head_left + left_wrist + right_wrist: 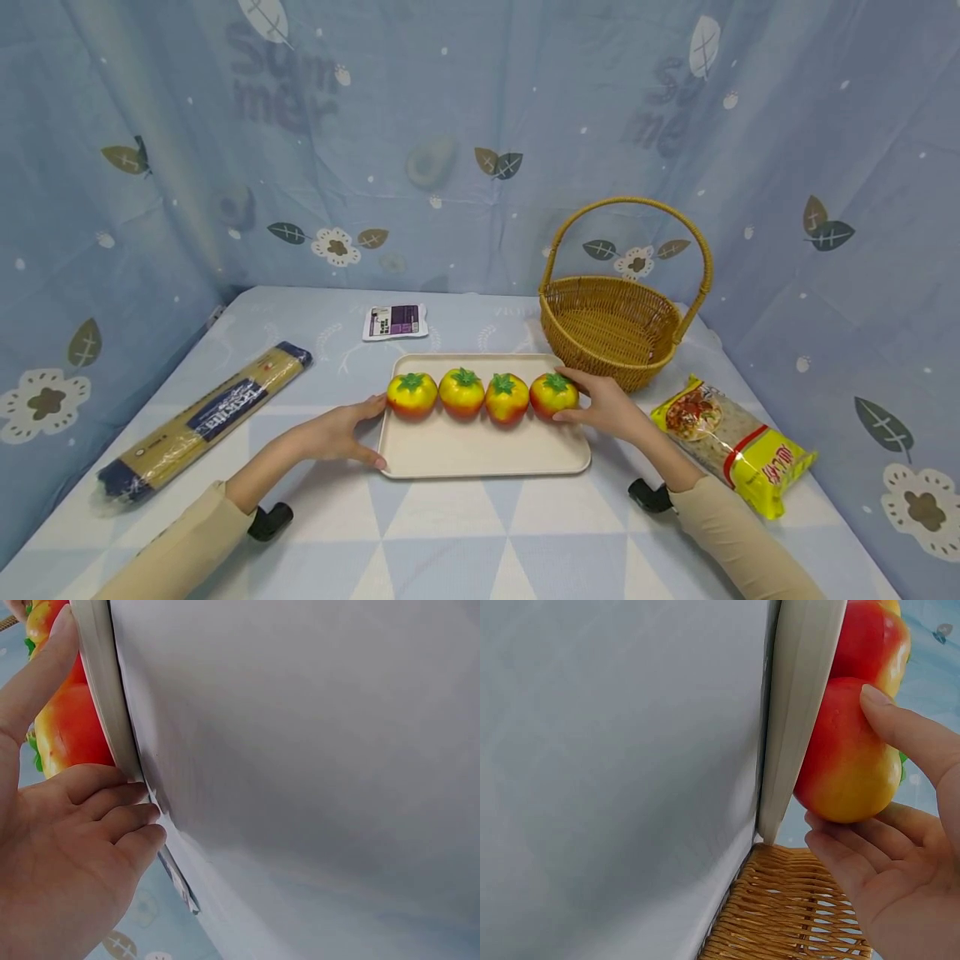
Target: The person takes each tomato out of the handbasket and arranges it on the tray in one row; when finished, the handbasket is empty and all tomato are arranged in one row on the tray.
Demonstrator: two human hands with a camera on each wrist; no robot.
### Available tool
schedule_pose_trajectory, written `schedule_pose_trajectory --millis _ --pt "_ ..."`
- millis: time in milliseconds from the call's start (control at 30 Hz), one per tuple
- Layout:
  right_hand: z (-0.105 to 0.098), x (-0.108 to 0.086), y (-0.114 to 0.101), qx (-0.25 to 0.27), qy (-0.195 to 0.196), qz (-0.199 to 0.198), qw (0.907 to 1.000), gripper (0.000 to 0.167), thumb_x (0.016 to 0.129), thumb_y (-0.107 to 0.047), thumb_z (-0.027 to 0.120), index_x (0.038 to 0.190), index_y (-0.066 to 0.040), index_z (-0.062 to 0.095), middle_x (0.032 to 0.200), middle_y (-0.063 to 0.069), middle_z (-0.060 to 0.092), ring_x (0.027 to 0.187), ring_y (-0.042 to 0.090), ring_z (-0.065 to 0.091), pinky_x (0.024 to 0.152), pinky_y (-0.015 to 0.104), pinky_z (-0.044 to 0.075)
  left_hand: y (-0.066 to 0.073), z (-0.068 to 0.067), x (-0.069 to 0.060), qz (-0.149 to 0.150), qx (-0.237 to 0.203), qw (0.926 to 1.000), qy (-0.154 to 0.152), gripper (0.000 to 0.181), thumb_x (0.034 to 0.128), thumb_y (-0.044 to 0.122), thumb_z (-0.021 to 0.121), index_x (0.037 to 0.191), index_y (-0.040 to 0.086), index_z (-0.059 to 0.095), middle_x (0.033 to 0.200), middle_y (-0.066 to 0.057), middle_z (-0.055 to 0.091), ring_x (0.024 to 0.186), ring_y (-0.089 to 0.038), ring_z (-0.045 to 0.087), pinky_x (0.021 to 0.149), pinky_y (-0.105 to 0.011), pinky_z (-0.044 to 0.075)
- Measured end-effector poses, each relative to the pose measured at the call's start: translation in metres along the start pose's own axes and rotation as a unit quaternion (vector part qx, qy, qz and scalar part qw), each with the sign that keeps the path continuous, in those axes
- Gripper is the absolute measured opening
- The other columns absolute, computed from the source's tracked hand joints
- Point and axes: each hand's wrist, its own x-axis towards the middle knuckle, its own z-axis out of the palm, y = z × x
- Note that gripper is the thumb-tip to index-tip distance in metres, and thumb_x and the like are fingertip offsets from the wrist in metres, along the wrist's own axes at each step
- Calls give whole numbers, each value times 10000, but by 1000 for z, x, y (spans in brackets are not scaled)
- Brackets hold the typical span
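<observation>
On a cream rectangular tray (480,454) stands a row of several yellow-and-red toy tomatoes (461,393) with green leafy tops. My right hand (611,406) holds the rightmost toy tomato (551,396), thumb on its near side and fingers round its far side. In the right wrist view, that toy tomato (847,757) sits against the tray (799,712), between thumb and fingers. At the tray's left end, my left hand (341,433) touches the edge with thumb and fingers spread apart. The left wrist view shows the thumb by the tray rim (105,682).
Behind the tray's right end stands a wicker basket (600,358) with a tall handle. A yellow food packet (731,446) lies at the right, a long noodle pack (206,421) at the left. A small purple-and-white sachet (395,322) lies behind the tray. Blue curtains (450,167) surround the table.
</observation>
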Motion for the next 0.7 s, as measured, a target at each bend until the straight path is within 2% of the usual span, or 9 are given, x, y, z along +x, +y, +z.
schedule_pose_trajectory --millis 267,600,700 --pt "1 -1 0 -197 45 -99 9997 771 786 -307 808 1391 30 471 1342 236 538 1184 403 544 965 487 485 -1 1 0 0 3 10000 -8 1075 678 457 834 1446 -92 320 1525 -266 226 1408 -434 197 1142 -551 188" --pt "-1 -2 -4 -57 -31 -94 9999 786 777 -286 818 1399 34 460 1369 228 518 1210 416 518 984 501 467 -4 1 0 -45 -23 10000 -29 1102 667 491 829 1454 -79 310 1529 -252 219 1414 -418 191 1145 -538 189" --pt "-2 -4 -4 -44 -65 19 10000 803 770 -305 822 1408 18 457 1378 216 514 1221 405 512 988 504 464 -5 2 1 56 -8 10000 -37 1098 676 497 821 1451 -88 308 1524 -262 223 1411 -424 193 1143 -540 193"
